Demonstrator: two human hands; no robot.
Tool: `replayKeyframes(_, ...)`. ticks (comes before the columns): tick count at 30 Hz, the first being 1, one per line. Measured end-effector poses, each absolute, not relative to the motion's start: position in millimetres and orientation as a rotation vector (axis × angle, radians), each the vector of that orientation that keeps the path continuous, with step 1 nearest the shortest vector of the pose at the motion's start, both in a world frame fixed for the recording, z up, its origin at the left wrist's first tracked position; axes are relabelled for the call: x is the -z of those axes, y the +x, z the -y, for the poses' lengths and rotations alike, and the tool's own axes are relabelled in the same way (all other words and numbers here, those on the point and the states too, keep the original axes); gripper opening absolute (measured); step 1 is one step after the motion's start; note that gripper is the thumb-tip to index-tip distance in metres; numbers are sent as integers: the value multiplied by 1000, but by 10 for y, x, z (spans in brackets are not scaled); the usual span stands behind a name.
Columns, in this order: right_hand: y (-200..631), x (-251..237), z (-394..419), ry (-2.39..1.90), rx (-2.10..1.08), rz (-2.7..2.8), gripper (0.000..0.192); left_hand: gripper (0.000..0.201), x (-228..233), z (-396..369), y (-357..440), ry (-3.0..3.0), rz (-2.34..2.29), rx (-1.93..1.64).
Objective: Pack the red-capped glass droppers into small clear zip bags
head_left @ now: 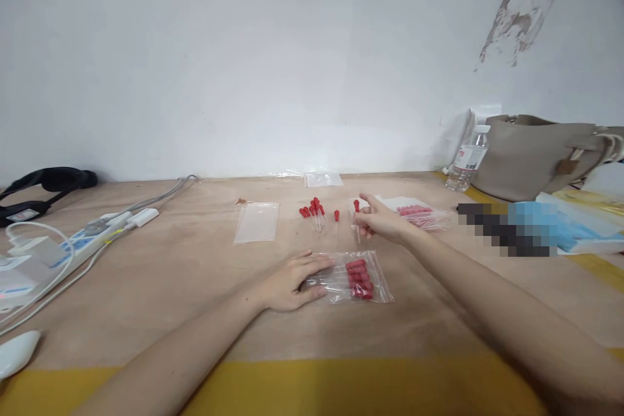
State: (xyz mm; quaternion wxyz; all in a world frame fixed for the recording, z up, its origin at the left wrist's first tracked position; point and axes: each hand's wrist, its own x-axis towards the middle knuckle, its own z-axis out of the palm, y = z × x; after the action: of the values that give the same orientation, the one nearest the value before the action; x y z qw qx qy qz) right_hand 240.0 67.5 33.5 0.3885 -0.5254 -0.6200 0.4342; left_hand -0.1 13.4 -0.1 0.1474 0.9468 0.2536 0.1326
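Observation:
My left hand (295, 281) lies flat, fingers apart, on the left part of a clear zip bag (383, 283). Inside that bag are several droppers with red bulbs (359, 278) at its right end. My right hand (383, 218) is farther forward, its fingers bent around a red-bulbed dropper (356, 207) just below the bulb, with the index finger stretched past it. Just left of it a single dropper (336, 216) lies on the table. Farther left is a loose bunch of droppers (314, 210), bulbs pointing away from me.
An unfilled clear bag (257, 222) lies left of the bunch, another bag (324, 179) by the wall. Bagged pink-red droppers (424, 218) lie beyond my right wrist. A water bottle (468, 159) and grey handbag (526, 156) stand at right; a power strip (73, 250) with cables lies left.

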Motion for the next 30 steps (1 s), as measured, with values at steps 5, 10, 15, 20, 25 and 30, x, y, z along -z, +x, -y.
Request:
replayKeyframes(5, 2799, -82, -303, -1237, -1084, 1373, 70, 47, -41, -114, 10, 2713, -743, -356)
replayKeyframes(10, 2862, 176, -196, -1190, -944, 1080, 67, 50, -36, -110, 12, 2708, -731, -388)
replayKeyframes(15, 2746, 277, -159, -1118, -1079, 982, 58, 50, -3, -121, 9, 2704, -716, -413)
replayKeyframes(20, 2721, 239, -157, -1101, -1096, 874, 51, 50, 8, -129, 8, 2698, -722, -397)
replayKeyframes(25, 2735, 192, -140, -1068, -1138, 831, 46, 51, 16, -139, 6, 2710, -720, -406)
replayKeyframes(30, 2739, 221, -166, -1095, -1059, 843, 45, 51, 10, -139, -1, 2699, -720, -408)
